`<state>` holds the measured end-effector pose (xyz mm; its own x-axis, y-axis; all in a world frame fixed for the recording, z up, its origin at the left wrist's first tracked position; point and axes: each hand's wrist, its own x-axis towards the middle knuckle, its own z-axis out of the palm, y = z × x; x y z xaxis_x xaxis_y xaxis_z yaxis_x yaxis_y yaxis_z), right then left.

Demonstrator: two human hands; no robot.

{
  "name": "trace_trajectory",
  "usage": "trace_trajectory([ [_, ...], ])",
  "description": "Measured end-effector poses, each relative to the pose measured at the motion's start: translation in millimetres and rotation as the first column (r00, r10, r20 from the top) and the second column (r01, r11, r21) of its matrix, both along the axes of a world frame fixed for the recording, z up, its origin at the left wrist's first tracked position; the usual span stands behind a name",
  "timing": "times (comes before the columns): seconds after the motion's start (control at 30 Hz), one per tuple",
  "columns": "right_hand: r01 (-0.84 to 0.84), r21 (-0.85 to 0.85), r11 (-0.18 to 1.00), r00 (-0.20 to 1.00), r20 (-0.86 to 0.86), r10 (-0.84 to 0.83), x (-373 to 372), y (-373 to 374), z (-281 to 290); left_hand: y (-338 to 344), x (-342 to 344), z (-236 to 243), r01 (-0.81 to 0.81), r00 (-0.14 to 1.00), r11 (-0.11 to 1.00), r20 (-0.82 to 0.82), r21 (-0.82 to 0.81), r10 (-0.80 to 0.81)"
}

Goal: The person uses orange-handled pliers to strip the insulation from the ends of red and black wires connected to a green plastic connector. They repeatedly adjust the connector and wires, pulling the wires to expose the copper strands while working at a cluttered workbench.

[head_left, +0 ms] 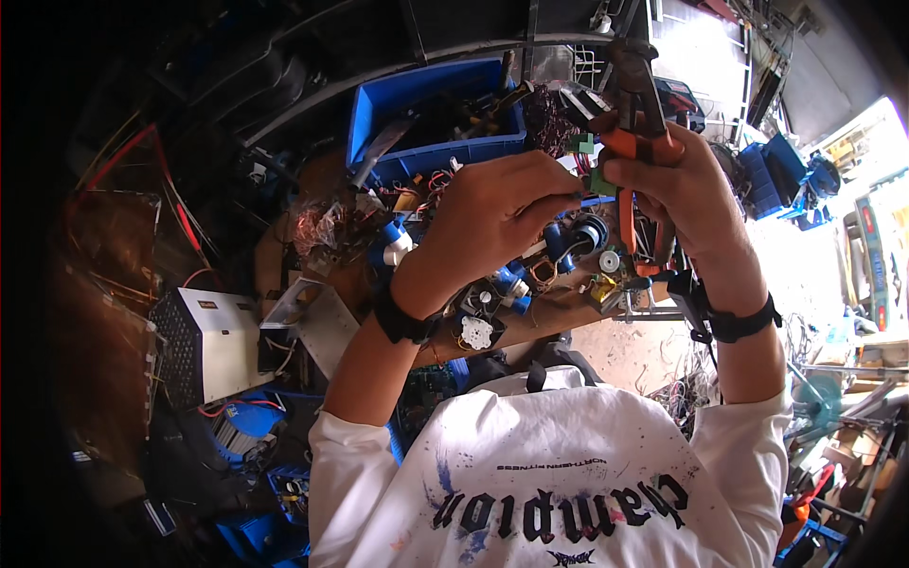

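Note:
My right hand (689,178) is wrapped round a pair of pliers (636,80) with orange handles and a dark metal head pointing up and away from me. Between its thumb and fingers sits a small green connector block (600,184). Close beside that block, my left hand (492,204) is closed in a pinch; a tiny dark bit shows at its fingertips, too small to name. Just beyond the fingers, a second green connector (580,144) hangs by short red wires. Both hands are raised over the cluttered workbench (530,320).
A blue crate (431,154) of tools stands at the back of the bench. Loose wires, blue-and-white fittings (398,241), a black round part (589,230) and a white disc (476,331) crowd the surface. A perforated metal case (222,331) sits at the left, blue bins (772,175) at the right.

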<state>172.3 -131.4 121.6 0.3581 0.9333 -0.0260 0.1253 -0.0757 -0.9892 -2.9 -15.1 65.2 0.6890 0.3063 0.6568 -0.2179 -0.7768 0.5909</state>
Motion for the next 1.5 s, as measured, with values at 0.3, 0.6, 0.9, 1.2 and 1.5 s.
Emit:
trace_trajectory([
  [0.3, 0.024, -0.027, 0.999, 1.000, 0.021, -0.023, -3.5, -1.2, 2.5, -10.6, -0.2, 4.6, -0.153, 0.985, 0.987, -0.075, 0.040, 0.156],
  [0.6, 0.016, 0.012, 1.000, 0.992, 0.127, -0.018, -14.6, -2.5, -1.1, -8.5, 1.1, 3.5, -0.192, 0.981, 0.981, -0.001, -0.001, 0.192],
  [0.9, -0.054, 0.164, 0.985, 0.947, 0.321, -0.001, -14.7, -0.1, -11.9, -8.4, -1.7, 4.9, -0.162, 0.987, 0.987, -0.009, -0.005, 0.162],
  [1.2, -0.091, 0.079, 0.993, 0.963, 0.262, 0.068, -13.9, -0.6, -1.7, -8.6, -9.2, 11.4, -0.109, 0.993, 0.994, -0.048, -0.009, 0.108],
  [1.5, -0.227, 0.032, 0.973, 0.946, 0.245, 0.213, -9.8, -4.6, -6.1, -4.8, -19.7, 13.4, 0.021, 0.982, 0.999, -0.186, 0.037, -0.014],
])
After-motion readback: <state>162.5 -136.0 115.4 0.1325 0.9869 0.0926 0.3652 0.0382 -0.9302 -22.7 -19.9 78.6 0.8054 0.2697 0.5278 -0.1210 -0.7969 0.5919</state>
